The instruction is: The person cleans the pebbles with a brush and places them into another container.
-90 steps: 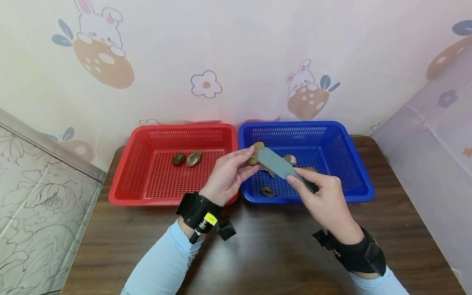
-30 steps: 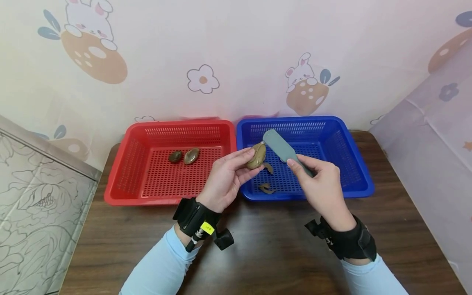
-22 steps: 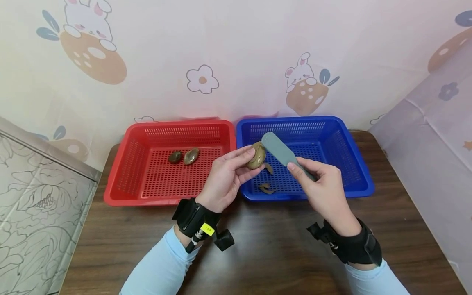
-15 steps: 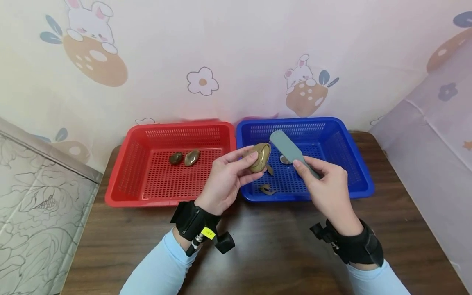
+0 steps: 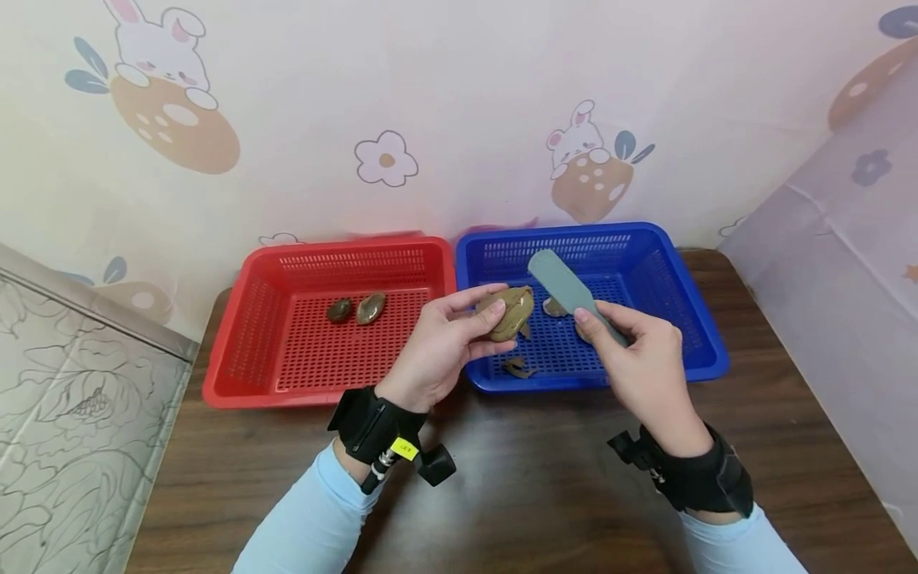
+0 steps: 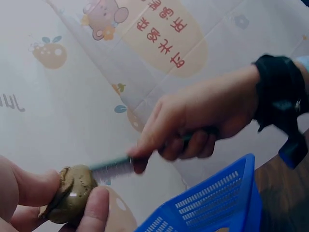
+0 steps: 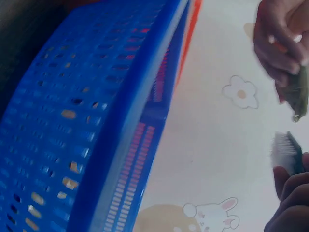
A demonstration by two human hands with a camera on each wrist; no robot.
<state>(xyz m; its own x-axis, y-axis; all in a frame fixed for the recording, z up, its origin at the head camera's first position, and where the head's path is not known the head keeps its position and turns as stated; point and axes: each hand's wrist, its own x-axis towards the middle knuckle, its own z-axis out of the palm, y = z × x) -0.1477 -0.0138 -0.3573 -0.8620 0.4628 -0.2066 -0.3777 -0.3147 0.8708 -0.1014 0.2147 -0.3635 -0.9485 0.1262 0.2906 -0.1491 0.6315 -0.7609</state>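
Observation:
In the head view my left hand (image 5: 443, 339) pinches a wet olive-brown oval lump (image 5: 516, 312) between thumb and fingers, above the blue basket's left side. The lump has a smooth rounded body and a wavy, folded edge, rather like a shelled abalone; its exact kind is unclear. My right hand (image 5: 645, 363) grips the handle of a grey-green brush (image 5: 562, 281). Pale bristles (image 6: 113, 170) show on its underside in the left wrist view. In the head view the brush head stands just to the upper right of the lump, apart from it.
A blue perforated basket (image 5: 706, 363) holds several brownish pieces, including a ragged scrap (image 5: 518, 367). Left of it, a red basket (image 5: 240, 391) holds two dark, shiny ovals (image 5: 370, 308). Both stand on a wooden table (image 5: 531, 486) against a patterned wall covering.
The brush was against the lump earlier and has now drawn off to the right. My left hand has turned the lump and shifted it slightly right. The baskets stay put.

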